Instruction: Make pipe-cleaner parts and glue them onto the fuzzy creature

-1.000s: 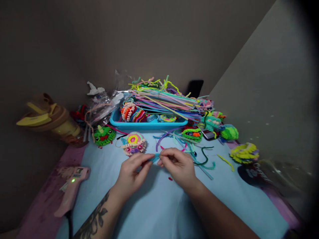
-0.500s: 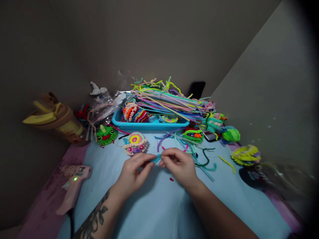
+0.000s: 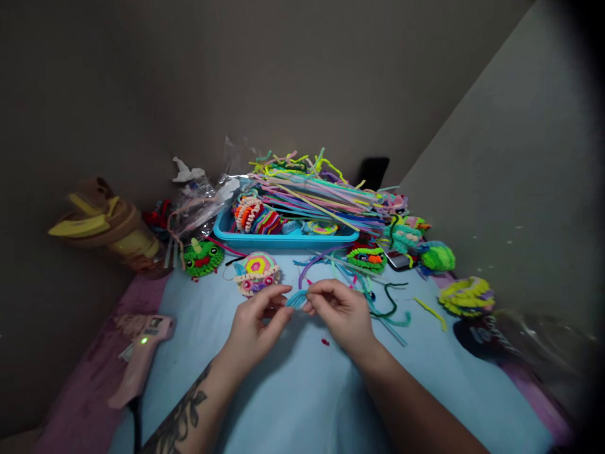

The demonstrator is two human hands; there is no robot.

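Observation:
A small blue piece of curved pipe cleaner strands point(image 3: 297, 299) is held above the table between my two hands. My right hand point(image 3: 341, 315) pinches its right end between thumb and fingertips. At its left end is my left hand point(image 3: 259, 320), thumb below and fingers curled behind, with the index finger raised off it. Just beyond my left hand lies a round pastel pipe cleaner figure point(image 3: 258, 272) with pink eyes. Loose pipe cleaners, among them a purple one point(image 3: 302, 271) and a dark green one point(image 3: 391, 299), lie past my right hand.
A blue tray point(image 3: 288, 239) with bundled pipe cleaners stands at the back. Green figures point(image 3: 203, 257) sit before it. A pink glue gun point(image 3: 144, 356) with a lit green light lies left. A brown cup point(image 3: 127, 236), a phone point(image 3: 401, 260) and a yellow figure point(image 3: 467, 296) line the sides.
The blue piece has turned and shows more of its curved strands. My left index finger has lifted from it; my right hand keeps its pinch.

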